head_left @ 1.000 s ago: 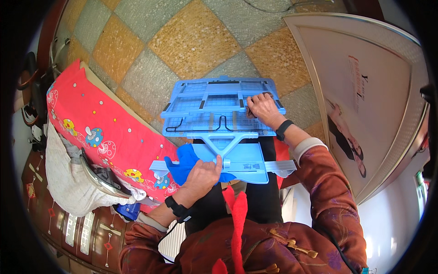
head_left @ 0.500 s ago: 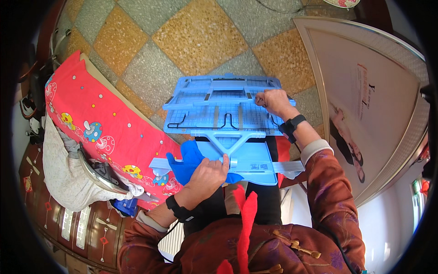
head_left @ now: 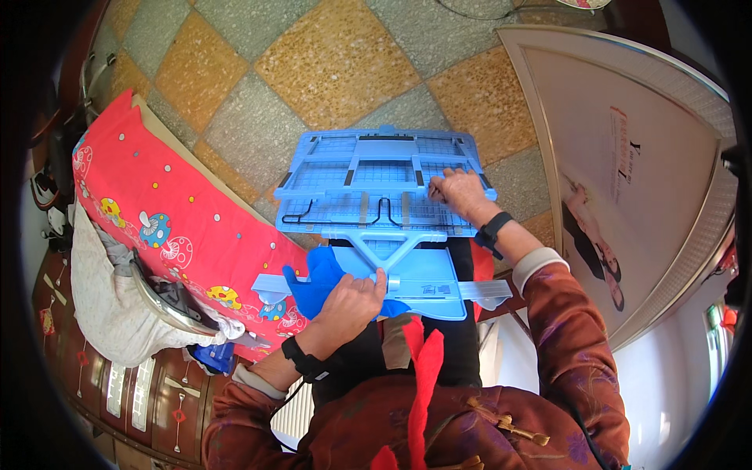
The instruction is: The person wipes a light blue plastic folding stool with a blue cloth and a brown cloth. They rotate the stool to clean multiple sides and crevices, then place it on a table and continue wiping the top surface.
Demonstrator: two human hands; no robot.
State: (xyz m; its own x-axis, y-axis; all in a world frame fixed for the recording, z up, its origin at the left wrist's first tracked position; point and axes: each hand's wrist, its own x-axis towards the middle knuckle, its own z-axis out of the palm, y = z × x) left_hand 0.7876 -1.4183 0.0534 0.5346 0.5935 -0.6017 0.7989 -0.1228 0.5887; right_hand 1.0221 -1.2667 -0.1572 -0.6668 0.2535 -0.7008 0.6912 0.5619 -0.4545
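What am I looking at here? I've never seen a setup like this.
There is no machine, just a person's two bare hands, seen from a wide fisheye camera worn on the head and looking down; hence the bent edges. Above the dark-trousered legs is a light-blue plastic frame with wire-grid panels and a triangular bracket. The left hand is over a bright-blue cloth, its index finger at the bracket. The right hand is curled at the frame's right edge; its exact grip is hidden. Left of the frame lies a pinkish-red mushroom-print cover.
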